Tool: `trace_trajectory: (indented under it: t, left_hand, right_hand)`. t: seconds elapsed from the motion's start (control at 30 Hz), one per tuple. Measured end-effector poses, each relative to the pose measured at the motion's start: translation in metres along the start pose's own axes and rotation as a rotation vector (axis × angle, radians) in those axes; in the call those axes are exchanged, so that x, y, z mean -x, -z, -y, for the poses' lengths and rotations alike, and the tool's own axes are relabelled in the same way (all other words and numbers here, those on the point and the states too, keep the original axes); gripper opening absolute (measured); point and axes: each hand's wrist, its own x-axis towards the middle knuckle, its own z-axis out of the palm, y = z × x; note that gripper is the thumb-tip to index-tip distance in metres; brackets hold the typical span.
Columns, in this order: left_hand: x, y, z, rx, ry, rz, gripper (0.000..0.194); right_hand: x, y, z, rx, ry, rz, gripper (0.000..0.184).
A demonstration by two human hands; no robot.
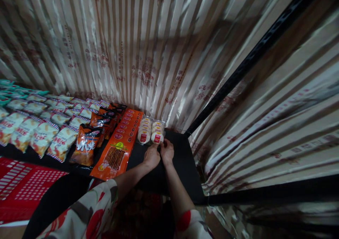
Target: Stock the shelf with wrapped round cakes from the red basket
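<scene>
Two clear packs of round white cakes stand side by side on a black shelf [182, 154], a left pack [144, 130] and a right pack [158, 132] with a red and yellow label. At the near edge of the right pack, my left hand [152, 157] is closed, its fingertips on the wrapper. My right hand [167, 152] pinches the near right corner of the same pack, thumb and fingers together. Just left of the packs lies a long orange snack packet [120, 136] with brown sticks showing through its window.
Orange and black snack bags [86, 145] and rows of white snack bags [62, 141] fill the shelf's left side, with green packets [16, 90] beyond. A red basket [29, 182] sits below left. A patterned curtain [148, 48] hangs behind; a black post [238, 73] slants up on the right.
</scene>
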Motion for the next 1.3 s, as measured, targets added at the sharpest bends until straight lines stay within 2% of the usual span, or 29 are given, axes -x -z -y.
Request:
trace_trajectory:
  t: [0.2, 0.47, 0.6, 0.8, 1.07, 1.3]
  left_hand:
    - [0.015, 0.003, -0.002, 0.031, -0.006, 0.000, 0.044]
    - [0.031, 0.010, -0.004, -0.005, 0.007, 0.077, 0.045]
    - [0.024, 0.009, 0.000, 0.005, 0.010, 0.107, 0.049]
    - [0.005, 0.004, 0.004, 0.072, 0.003, 0.084, 0.053]
    - [-0.021, -0.009, 0.013, 0.141, 0.031, 0.087, 0.058]
    - [-0.020, -0.015, 0.018, 0.139, -0.008, 0.034, 0.057]
  right_hand:
    - [0.014, 0.007, 0.005, -0.019, -0.015, 0.024, 0.039]
    - [0.020, 0.011, 0.012, -0.077, -0.017, 0.078, 0.037]
    - [0.017, 0.008, 0.011, -0.125, -0.030, 0.070, 0.037]
    - [0.013, 0.002, 0.005, -0.157, -0.011, 0.025, 0.035]
    - [0.010, -0.001, 0.000, -0.168, 0.021, 0.048, 0.037]
    - [0.010, -0.002, -0.001, -0.171, 0.037, 0.062, 0.040]
